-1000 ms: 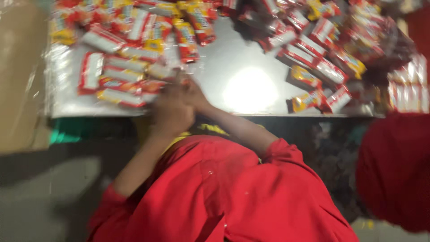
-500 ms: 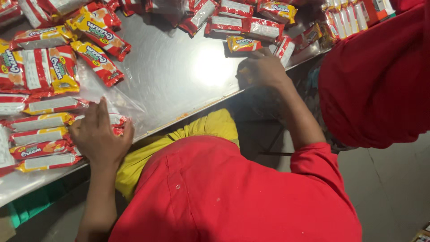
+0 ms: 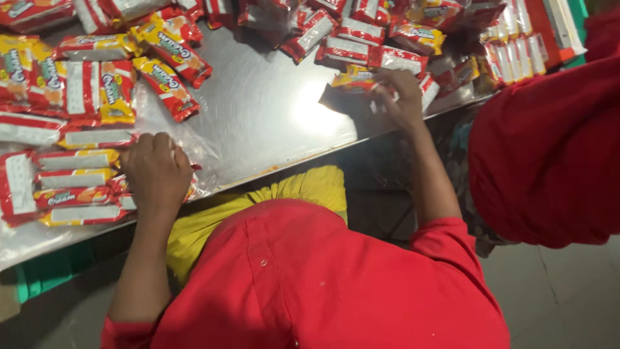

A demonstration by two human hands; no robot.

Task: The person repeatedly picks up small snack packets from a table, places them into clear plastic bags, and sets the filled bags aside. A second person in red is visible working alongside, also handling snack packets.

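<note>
A shiny metal table (image 3: 265,123) is strewn with red and yellow biscuit packets. My left hand (image 3: 155,171) lies palm down on a clear plastic bag (image 3: 194,152) that holds a stack of packets (image 3: 77,187) near the table's front edge. My right hand (image 3: 400,97) reaches out to the right and closes its fingers on a yellow and red packet (image 3: 352,81) beside a pile of red packets (image 3: 361,39). My red shirt (image 3: 310,284) fills the lower part of the view.
More yellow and red packets (image 3: 110,84) lie at the far left. Rows of white-and-red packets (image 3: 516,45) sit at the far right. Another person in a red sleeve (image 3: 542,148) stands close on my right. Grey floor (image 3: 555,297) shows below.
My hands, together at the table's edge a second ago, have split: the left stays on the bagged stack, the right has reached out and gripped a packet. The view has moved closer.
</note>
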